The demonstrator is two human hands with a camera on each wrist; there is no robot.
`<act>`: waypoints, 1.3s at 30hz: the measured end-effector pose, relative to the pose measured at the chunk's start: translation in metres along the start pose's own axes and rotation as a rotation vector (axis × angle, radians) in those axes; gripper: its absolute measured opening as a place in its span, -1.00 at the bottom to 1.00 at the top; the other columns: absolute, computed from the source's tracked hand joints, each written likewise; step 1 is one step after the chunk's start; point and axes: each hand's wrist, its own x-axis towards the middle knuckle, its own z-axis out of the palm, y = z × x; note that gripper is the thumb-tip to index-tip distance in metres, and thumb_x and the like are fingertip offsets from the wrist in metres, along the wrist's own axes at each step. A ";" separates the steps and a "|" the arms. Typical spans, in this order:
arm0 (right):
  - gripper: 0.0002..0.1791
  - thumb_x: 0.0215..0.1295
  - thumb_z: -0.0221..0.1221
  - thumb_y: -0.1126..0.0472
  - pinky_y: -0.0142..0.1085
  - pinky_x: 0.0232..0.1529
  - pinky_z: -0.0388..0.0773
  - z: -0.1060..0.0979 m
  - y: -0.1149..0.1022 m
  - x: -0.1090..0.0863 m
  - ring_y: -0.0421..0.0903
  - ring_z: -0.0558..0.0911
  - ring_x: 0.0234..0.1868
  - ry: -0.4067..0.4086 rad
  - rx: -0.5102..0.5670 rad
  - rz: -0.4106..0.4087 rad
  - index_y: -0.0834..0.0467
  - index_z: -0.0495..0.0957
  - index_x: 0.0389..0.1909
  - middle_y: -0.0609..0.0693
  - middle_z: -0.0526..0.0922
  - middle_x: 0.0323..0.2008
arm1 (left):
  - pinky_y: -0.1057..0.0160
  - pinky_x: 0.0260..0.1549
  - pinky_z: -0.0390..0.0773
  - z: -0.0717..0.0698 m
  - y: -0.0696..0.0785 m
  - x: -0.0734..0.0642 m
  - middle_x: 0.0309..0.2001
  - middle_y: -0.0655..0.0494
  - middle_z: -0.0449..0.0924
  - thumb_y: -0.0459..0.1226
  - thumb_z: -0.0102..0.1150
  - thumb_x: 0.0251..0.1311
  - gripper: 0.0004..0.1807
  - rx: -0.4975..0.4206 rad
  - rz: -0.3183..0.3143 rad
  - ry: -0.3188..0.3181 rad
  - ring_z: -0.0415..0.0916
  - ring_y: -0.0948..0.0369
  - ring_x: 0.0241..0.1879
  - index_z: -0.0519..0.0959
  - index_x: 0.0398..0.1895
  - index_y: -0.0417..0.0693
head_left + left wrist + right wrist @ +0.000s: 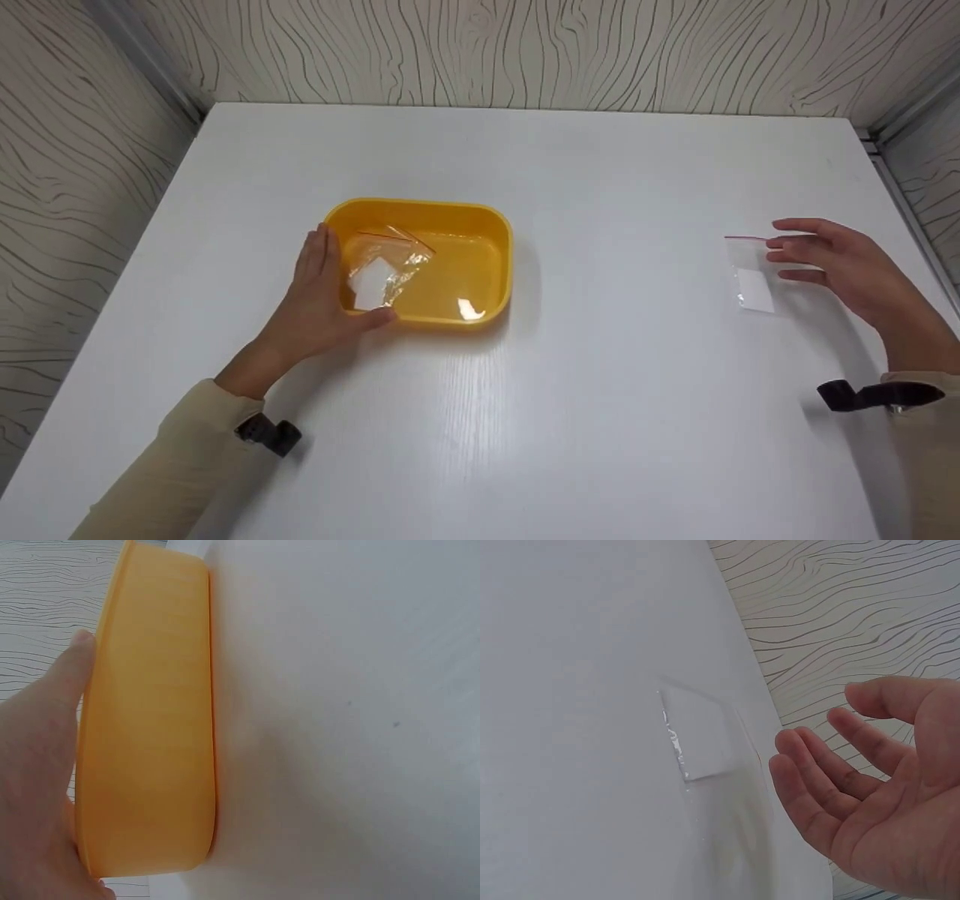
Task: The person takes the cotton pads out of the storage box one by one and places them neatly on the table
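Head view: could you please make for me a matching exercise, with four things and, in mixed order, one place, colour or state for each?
1. Container
2. Left hand
3. Right hand
4. Loose bag

A. Near the loose bag, holding nothing
B. Lying on the table's right side
C. Yellow
D. Touching the container

Pairs: 1-C, 2-D, 3-A, 4-B
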 end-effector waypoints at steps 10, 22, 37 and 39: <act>-0.54 0.59 0.05 0.13 -0.46 -0.05 0.63 0.006 -0.007 0.002 -0.38 0.65 0.01 -0.044 -0.021 -0.016 0.16 0.36 0.40 -0.33 0.60 0.05 | -0.20 0.51 -0.17 0.000 -0.001 0.000 0.60 -0.26 -0.59 0.40 0.28 0.05 0.51 0.010 0.016 0.002 -0.61 -0.10 0.59 -0.45 0.57 -0.35; -0.53 0.60 0.04 0.12 -0.43 -0.03 0.63 0.012 -0.016 0.004 -0.31 0.67 0.02 -0.062 -0.036 -0.024 0.19 0.34 0.41 -0.24 0.63 0.09 | -0.21 0.50 -0.16 -0.001 0.001 -0.001 0.60 -0.25 -0.61 0.40 0.28 0.06 0.50 -0.001 0.016 0.000 -0.62 -0.10 0.59 -0.46 0.57 -0.33; -0.57 0.58 0.05 0.24 -0.38 0.00 0.63 0.022 -0.034 0.005 -0.17 0.68 0.07 -0.134 -0.005 -0.122 0.20 0.38 0.40 -0.05 0.64 0.15 | -0.19 0.51 -0.17 -0.001 0.000 -0.001 0.60 -0.24 -0.62 0.40 0.27 0.07 0.49 -0.005 0.015 0.005 -0.62 -0.10 0.59 -0.45 0.57 -0.33; -0.57 0.59 0.04 0.22 -0.39 0.00 0.63 0.023 -0.035 0.004 -0.16 0.68 0.07 -0.139 -0.018 -0.128 0.19 0.38 0.40 -0.06 0.64 0.15 | -0.19 0.51 -0.17 0.000 0.000 -0.001 0.60 -0.22 -0.63 0.39 0.27 0.07 0.49 -0.008 0.015 0.006 -0.62 -0.09 0.59 -0.45 0.57 -0.33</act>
